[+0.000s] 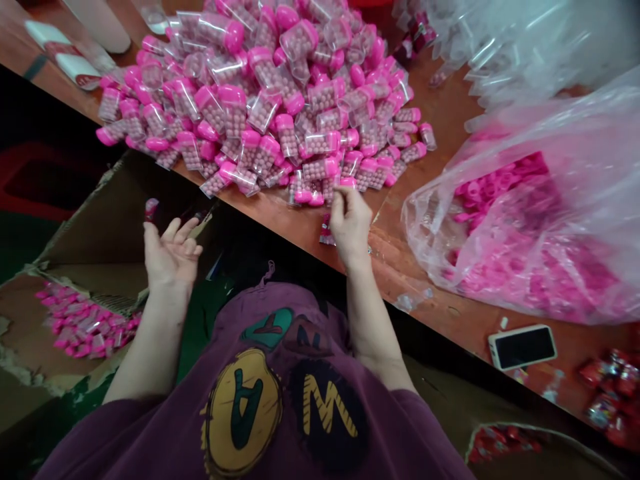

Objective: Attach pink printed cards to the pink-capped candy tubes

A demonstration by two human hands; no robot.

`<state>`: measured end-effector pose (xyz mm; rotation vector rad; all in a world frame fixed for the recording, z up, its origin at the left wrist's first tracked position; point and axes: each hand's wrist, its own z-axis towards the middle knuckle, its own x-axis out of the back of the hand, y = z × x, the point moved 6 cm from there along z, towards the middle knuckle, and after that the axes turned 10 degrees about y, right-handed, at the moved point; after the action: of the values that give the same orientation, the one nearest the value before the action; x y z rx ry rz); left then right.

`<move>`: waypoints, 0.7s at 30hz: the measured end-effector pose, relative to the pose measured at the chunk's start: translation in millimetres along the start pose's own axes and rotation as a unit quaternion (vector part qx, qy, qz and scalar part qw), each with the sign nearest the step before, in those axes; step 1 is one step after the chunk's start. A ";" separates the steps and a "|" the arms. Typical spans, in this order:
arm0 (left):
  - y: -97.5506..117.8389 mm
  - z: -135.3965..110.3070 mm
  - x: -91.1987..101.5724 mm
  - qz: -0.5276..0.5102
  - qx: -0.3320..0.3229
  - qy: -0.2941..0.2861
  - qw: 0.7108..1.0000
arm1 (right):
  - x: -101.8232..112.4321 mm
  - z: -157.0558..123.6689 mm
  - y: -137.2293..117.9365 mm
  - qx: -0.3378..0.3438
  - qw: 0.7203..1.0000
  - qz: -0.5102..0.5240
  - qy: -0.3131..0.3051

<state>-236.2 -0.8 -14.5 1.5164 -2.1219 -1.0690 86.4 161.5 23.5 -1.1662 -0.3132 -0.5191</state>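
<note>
A big heap of small clear bottles with pink caps (270, 100), filled with pink beads, covers the brown table (440, 120). My right hand (350, 223) rests at the heap's near edge, fingers pinched together at the nearest bottles; what they pinch is hidden. My left hand (171, 252) hovers off the table's edge, palm up with fingers spread. A small dark-pink item (151, 209) sits just above its fingertips, apparently in the air. Below it stands a cardboard box (75, 267) with several pink-capped bottles (85, 323) lying inside.
A clear plastic bag of loose pink caps (530, 227) lies on the table's right. A phone (523, 347) lies face up near the front edge, with red wrapped packets (607, 390) beside it. More clear bags (500, 40) at the back right.
</note>
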 end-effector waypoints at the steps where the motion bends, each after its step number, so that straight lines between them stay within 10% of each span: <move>1: -7.1 -2.5 -5.9 0.014 0.000 -0.015 1.000 | 6.4 14.2 7.2 0.022 0.999 -0.048 0.010; 7: -81.2 -65.0 -86.0 0.218 -0.128 -0.223 0.942 | 12.9 47.7 44.8 -0.040 0.953 -0.295 -0.053; 12: -110.3 -120.4 -146.5 0.384 -0.422 -0.389 0.724 | 7.5 30.3 62.6 -0.052 0.950 -0.293 -0.095; 16: -143.2 -125.3 -165.9 0.504 -0.501 -0.425 0.561 | 10.5 24.6 72.9 -0.036 0.958 -0.261 -0.113; 21: -159.8 -121.6 -166.0 0.502 -0.532 -0.420 0.537 | 39.3 11.2 84.5 -0.055 0.982 -0.178 -0.038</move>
<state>11.9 78.4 -23.2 -0.9027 -1.4572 -2.0156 165.4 188.1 -19.6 -1.2453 -0.5708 -0.8149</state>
